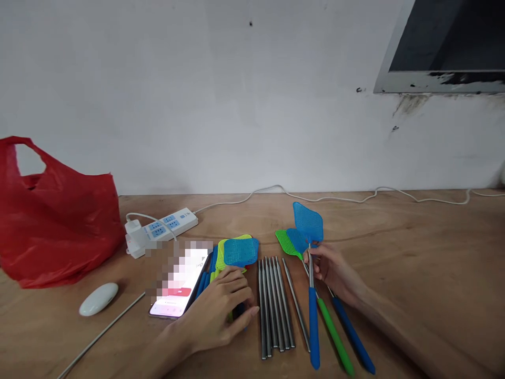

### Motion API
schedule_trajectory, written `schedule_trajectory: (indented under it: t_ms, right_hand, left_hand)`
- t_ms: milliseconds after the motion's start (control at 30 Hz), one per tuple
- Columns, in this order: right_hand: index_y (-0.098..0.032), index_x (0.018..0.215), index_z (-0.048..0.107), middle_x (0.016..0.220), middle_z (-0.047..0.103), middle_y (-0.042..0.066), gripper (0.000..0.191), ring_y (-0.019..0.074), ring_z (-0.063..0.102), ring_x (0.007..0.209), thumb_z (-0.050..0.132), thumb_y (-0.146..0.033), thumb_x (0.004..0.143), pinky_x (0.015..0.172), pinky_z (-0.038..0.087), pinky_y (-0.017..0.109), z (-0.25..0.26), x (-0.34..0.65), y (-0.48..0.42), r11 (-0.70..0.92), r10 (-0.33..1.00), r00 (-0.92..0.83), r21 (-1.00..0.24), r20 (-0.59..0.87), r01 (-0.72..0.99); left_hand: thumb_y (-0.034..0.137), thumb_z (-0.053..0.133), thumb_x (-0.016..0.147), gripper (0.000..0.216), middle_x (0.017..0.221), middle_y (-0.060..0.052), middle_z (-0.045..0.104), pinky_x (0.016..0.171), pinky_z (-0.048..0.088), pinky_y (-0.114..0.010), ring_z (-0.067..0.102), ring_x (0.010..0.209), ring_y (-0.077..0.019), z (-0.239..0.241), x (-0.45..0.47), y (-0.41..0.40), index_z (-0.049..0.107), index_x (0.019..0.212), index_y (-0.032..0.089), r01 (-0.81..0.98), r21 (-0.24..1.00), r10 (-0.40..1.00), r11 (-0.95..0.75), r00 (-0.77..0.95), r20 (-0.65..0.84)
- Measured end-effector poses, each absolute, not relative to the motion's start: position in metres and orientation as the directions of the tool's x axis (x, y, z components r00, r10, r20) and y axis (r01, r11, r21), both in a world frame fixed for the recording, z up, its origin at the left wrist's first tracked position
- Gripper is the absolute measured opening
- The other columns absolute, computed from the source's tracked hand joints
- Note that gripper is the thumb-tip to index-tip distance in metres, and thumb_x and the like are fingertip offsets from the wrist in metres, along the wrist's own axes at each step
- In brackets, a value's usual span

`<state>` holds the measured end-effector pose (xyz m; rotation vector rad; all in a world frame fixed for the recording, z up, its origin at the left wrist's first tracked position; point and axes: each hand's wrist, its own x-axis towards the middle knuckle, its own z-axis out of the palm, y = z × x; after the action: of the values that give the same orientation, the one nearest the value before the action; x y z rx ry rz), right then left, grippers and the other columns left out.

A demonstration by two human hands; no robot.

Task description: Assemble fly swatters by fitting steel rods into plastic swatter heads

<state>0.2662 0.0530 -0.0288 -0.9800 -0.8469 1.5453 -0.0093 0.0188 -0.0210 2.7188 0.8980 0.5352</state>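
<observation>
My right hand [335,271] pinches a blue fly swatter [313,326] by its metal rod just below the mesh head, with its blue grip pointing toward me. Beneath it lie a green-handled fly swatter [335,337] and a dark-blue-handled fly swatter [355,337]. My left hand [224,305] hovers over or rests on a pile of loose swatter parts, its thumb apart from its bent fingers. A blue mesh head [240,251] and a yellow-green mesh head [226,245] show beyond it, with blue grips underneath. Several metal rods [274,310] lie side by side between my hands.
A lit phone [181,284] lies left of the pile. Behind it is a white power strip [173,223] with a plugged-in charger [136,238]. A white mouse [98,299] and a red plastic bag [59,221] are at left. A cable [335,199] runs along the wall.
</observation>
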Motion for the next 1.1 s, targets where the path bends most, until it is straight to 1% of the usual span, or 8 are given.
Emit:
schedule_trajectory:
  t_ms: [133, 233, 367, 600, 767, 900, 1000, 1100]
  right_hand:
    - [-0.018, 0.087, 0.064, 0.062, 0.065, -0.001, 0.021, 0.0072, 0.045, 0.043, 0.072, -0.031, 0.073, 0.039, 0.04, 0.016, -0.027, 0.268, 0.052, -0.273, 0.962, -0.141, -0.838, -0.234, -0.473]
    - [-0.017, 0.088, 0.066, 0.064, 0.067, 0.002, 0.015, 0.0084, 0.049, 0.042, 0.065, -0.03, 0.08, 0.04, 0.044, 0.018, -0.026, 0.269, 0.052, -0.312, 0.95, -0.176, -0.791, -0.258, -0.527]
    - [-0.015, 0.089, 0.068, 0.068, 0.069, 0.006, 0.021, 0.0108, 0.057, 0.044, 0.053, -0.029, 0.089, 0.043, 0.05, 0.02, -0.024, 0.269, 0.051, -0.323, 0.947, -0.198, -0.749, -0.255, -0.578]
    - [-0.014, 0.09, 0.069, 0.077, 0.074, 0.01, 0.015, 0.0157, 0.07, 0.061, 0.06, -0.025, 0.084, 0.06, 0.058, 0.023, -0.025, 0.263, 0.044, -0.317, 0.945, -0.267, -0.716, -0.187, -0.622]
    - [-0.016, 0.091, 0.069, 0.081, 0.075, 0.008, 0.017, 0.0171, 0.072, 0.066, 0.069, -0.028, 0.08, 0.064, 0.058, 0.025, -0.029, 0.254, 0.037, -0.321, 0.934, -0.328, -0.731, -0.14, -0.603]
    - [-0.017, 0.093, 0.069, 0.082, 0.075, 0.007, 0.023, 0.0175, 0.071, 0.067, 0.074, -0.033, 0.078, 0.065, 0.057, 0.027, -0.03, 0.249, 0.034, -0.293, 0.942, -0.311, -0.759, -0.126, -0.581]
    - [-0.019, 0.097, 0.071, 0.083, 0.074, 0.005, 0.029, 0.0163, 0.068, 0.066, 0.075, -0.039, 0.077, 0.058, 0.054, 0.025, -0.031, 0.249, 0.038, -0.283, 0.953, -0.262, -0.758, -0.152, -0.588]
    - [-0.02, 0.092, 0.072, 0.081, 0.073, 0.004, 0.023, 0.0141, 0.064, 0.065, 0.076, -0.037, 0.077, 0.055, 0.051, 0.022, -0.034, 0.252, 0.043, -0.255, 0.967, -0.167, -0.741, -0.193, -0.622]
  left_hand:
    - [0.025, 0.051, 0.096, 0.016, 0.079, -0.001, 0.06, 0.094, 0.041, -0.042, 0.056, 0.081, -0.02, -0.022, -0.01, 0.018, 0.059, 0.084, 0.019, 0.519, 0.323, 0.603, -0.791, 0.751, 0.27]
    - [0.024, 0.05, 0.097, 0.016, 0.079, -0.001, 0.06, 0.093, 0.04, -0.041, 0.056, 0.081, -0.0196, -0.023, -0.009, 0.019, 0.058, 0.085, 0.019, 0.511, 0.338, 0.603, -0.79, 0.747, 0.281]
    - [0.024, 0.047, 0.099, 0.015, 0.081, -0.001, 0.062, 0.093, 0.039, -0.041, 0.055, 0.082, -0.0199, -0.022, -0.008, 0.018, 0.057, 0.089, 0.02, 0.484, 0.404, 0.614, -0.776, 0.727, 0.307]
    - [0.028, 0.045, 0.099, 0.013, 0.087, -0.002, 0.062, 0.084, 0.041, -0.038, 0.056, 0.084, -0.0209, -0.018, -0.008, 0.012, 0.055, 0.107, 0.022, 0.466, 0.538, 0.672, -0.703, 0.684, 0.285]
    - [0.037, 0.062, 0.092, 0.022, 0.079, 0.001, 0.063, 0.083, 0.042, -0.039, 0.059, 0.075, -0.0202, -0.025, -0.004, 0.011, 0.057, 0.108, 0.022, 0.517, 0.471, 0.681, -0.714, 0.668, 0.3]
    - [0.029, 0.052, 0.097, 0.012, 0.086, -0.002, 0.068, 0.082, 0.044, -0.038, 0.062, 0.079, -0.021, -0.03, -0.003, 0.011, 0.06, 0.102, 0.022, 0.565, 0.431, 0.701, -0.704, 0.649, 0.295]
    - [0.027, 0.046, 0.101, 0.017, 0.094, -0.003, 0.069, 0.086, 0.045, -0.04, 0.064, 0.087, -0.0226, -0.031, -0.005, 0.012, 0.058, 0.11, 0.022, 0.596, 0.424, 0.728, -0.682, 0.614, 0.306]
    - [0.027, 0.042, 0.103, 0.02, 0.1, -0.004, 0.07, 0.087, 0.046, -0.041, 0.065, 0.091, -0.024, -0.032, -0.008, 0.013, 0.055, 0.117, 0.023, 0.604, 0.385, 0.716, -0.697, 0.614, 0.333]
